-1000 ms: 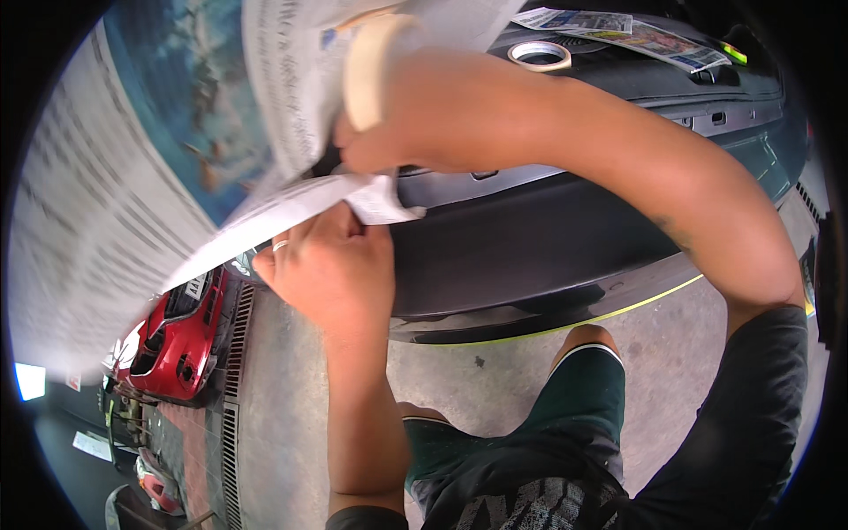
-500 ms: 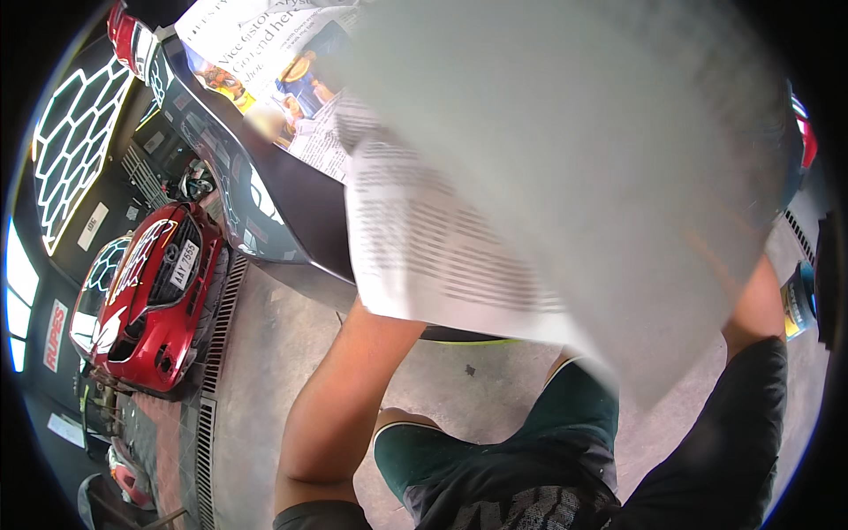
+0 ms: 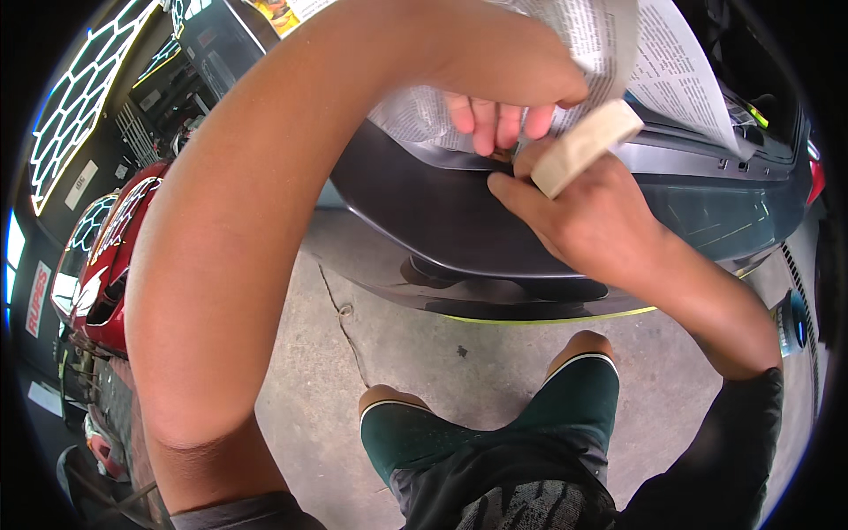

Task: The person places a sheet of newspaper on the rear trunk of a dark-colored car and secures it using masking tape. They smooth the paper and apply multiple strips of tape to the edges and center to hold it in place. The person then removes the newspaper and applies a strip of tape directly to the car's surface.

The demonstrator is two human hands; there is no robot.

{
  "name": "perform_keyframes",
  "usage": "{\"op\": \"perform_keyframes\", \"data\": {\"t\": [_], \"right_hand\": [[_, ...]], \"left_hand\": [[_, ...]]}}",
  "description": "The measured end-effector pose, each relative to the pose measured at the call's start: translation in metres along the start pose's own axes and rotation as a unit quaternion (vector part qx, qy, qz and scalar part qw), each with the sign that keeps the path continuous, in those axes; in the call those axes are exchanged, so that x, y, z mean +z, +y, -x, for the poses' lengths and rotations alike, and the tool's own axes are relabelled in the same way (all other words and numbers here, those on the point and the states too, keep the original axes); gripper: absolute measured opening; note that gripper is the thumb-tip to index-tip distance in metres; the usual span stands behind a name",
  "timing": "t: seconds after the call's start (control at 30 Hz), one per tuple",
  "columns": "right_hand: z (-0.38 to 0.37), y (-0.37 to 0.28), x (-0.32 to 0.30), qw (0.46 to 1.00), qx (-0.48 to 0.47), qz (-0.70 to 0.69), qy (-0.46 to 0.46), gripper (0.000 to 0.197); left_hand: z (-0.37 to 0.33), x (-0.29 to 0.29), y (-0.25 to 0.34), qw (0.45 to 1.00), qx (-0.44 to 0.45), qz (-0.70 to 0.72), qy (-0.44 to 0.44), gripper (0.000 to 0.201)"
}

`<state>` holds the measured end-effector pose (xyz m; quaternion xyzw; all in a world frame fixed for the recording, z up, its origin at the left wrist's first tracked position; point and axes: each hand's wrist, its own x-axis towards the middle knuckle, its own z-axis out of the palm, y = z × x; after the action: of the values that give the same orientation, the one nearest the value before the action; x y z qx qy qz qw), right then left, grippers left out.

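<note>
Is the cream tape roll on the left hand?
No, the cream tape roll is at the right hand, across its fingers.

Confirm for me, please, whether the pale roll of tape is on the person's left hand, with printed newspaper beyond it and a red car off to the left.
Not quite: the head view shows the pale roll of tape on the person's right hand, not the left hand, with printed newspaper beyond it and a red car off to the left.
</note>
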<state>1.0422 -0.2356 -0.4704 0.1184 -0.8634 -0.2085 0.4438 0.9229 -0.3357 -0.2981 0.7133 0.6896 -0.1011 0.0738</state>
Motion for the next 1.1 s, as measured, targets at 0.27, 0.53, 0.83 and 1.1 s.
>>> {"op": "perform_keyframes", "data": {"t": [0.27,0.53,0.83,1.1], "right_hand": [[-0.026,0.002,0.040,0.987,-0.014,0.157,0.017,0.017],[-0.040,0.000,0.042,0.984,-0.038,0.173,-0.024,0.013],[-0.041,0.002,0.053,0.995,-0.028,0.094,-0.009,0.018],[-0.038,0.003,0.054,0.998,-0.034,0.042,-0.026,0.019]], "left_hand": [[0.056,0.004,-0.039,0.987,0.076,0.042,0.136,0.014],[0.079,0.077,-0.126,0.899,0.080,-0.198,0.383,0.016],[0.076,0.088,-0.137,0.909,0.104,-0.329,0.232,0.026],[0.063,0.080,-0.108,0.917,-0.011,-0.388,0.092,0.032]]}}
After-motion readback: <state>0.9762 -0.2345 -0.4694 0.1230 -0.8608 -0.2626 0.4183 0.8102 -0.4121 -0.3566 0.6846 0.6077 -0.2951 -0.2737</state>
